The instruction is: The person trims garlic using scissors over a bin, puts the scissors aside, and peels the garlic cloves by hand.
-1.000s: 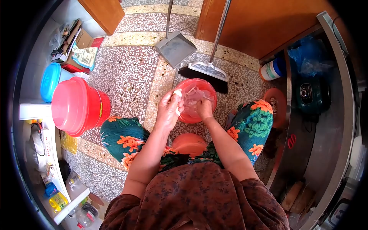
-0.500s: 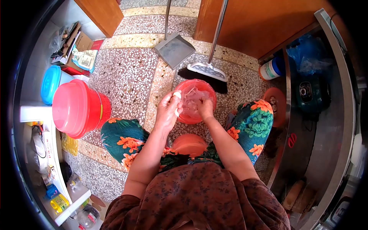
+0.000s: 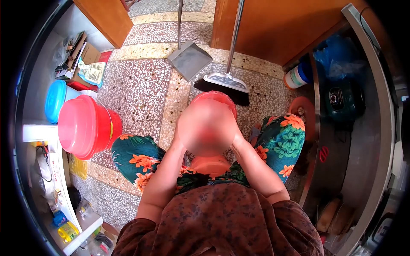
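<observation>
A round blur covers most of both hands, so their fingers and anything in them are hidden. My left hand (image 3: 183, 134) is at the left side of this blur, in front of the small red bin (image 3: 215, 95). On its other side is my right hand (image 3: 232, 134), level with the left. Only the far rim and part of the right wall of the bin show. Below the hands, between my knees, is an orange-red tub (image 3: 209, 165), partly covered by the blur.
Ahead are a broom (image 3: 226, 80) and a grey dustpan (image 3: 190, 59). A lidded red bucket (image 3: 92, 123) stands at the left beside a blue-lidded container (image 3: 55, 100). At the right, a shelf holds red-handled scissors (image 3: 323, 154). A reddish basin (image 3: 304, 106) sits by my right knee.
My right hand has come out of the bin toward me and is now level with my left. The small white piece that was in my left hand is now hidden by the blur.
</observation>
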{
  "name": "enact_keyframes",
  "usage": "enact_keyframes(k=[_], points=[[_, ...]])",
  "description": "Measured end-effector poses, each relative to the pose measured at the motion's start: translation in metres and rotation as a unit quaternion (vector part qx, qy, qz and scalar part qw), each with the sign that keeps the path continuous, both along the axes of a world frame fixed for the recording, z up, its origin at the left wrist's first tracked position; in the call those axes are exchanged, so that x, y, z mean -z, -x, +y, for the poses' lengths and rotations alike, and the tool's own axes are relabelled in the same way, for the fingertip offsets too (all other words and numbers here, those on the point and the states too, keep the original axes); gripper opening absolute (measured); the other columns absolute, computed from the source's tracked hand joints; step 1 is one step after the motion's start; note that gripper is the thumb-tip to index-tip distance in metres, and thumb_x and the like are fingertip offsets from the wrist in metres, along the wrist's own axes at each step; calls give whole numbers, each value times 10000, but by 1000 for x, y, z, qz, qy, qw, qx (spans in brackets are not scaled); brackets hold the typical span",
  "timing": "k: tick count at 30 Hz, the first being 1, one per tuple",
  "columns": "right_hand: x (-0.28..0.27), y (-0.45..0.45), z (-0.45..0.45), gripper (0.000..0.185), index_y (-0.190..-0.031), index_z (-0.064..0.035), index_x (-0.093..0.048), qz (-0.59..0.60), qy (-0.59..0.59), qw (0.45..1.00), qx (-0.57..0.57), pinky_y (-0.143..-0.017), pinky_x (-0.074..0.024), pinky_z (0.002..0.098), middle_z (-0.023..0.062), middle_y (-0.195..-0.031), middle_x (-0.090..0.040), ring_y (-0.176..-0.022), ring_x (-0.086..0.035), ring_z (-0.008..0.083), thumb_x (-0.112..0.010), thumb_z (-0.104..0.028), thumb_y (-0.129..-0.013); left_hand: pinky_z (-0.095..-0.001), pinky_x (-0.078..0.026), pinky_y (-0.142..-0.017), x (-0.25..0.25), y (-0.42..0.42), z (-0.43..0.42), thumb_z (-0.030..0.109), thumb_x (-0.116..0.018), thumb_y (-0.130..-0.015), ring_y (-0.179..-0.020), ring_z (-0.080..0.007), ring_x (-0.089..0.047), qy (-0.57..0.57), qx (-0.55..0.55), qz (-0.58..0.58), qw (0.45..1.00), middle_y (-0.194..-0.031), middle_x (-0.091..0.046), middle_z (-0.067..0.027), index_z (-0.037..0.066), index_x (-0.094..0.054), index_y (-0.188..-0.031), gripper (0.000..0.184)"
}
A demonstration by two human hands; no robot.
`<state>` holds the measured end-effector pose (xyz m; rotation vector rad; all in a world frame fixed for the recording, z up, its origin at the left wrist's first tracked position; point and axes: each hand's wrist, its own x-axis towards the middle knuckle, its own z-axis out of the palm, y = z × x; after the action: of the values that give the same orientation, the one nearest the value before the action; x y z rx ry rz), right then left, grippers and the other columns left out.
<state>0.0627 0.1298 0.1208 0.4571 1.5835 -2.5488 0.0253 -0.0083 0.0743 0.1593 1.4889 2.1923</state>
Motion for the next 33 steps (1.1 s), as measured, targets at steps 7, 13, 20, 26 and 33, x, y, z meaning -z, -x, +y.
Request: enact_keyframes(k=[7,13,20,26,33], points=[[8,-7,-1,22,-923,-7,-525,97,-74,991,47,-642,-491,235,37,-803,-584,-674,-592,107,-542,-4,-909,-200,-426,-586,-2,-6,6,73,-551,-923,-720,-71,-540,2,-26,11,1000,-893,-611,-29,11,-589,-1147,236],[21,-9,3,33,-916,-26,-519,111,-44,992,39,-671,-487,219,13,-841,-572,-736,-564,73,-545,-6,-910,-175,-398,-586,-7,-8,7,61,-583,-903,-685,-37,-495,52,-10,85,995,-912,-605,-13,23,-607,-1137,238],[19,-13,7,75,-919,-33,-525,100,-71,992,25,-655,-475,200,-3,-853,-559,-760,-545,53,-583,-79,-910,-177,-415,-628,-6,-8,9,7,-581,-888,-744,-37,-506,67,0,124,990,-1010,-607,-16,8,-610,-1136,249],[18,-13,8,81,-897,-34,-525,79,-95,992,24,-653,-467,209,1,-834,-555,-747,-548,61,-581,-91,-910,-179,-429,-673,-7,-9,9,4,-571,-891,-813,-48,-525,95,5,157,983,-1057,-609,-33,5,-610,-1134,247],[19,-12,8,81,-894,-27,-522,89,-84,992,18,-654,-469,209,7,-817,-559,-731,-552,62,-572,-87,-915,-169,-417,-631,-5,-9,7,31,-581,-897,-777,-39,-523,64,4,115,991,-1037,-614,-19,15,-609,-1143,249]])
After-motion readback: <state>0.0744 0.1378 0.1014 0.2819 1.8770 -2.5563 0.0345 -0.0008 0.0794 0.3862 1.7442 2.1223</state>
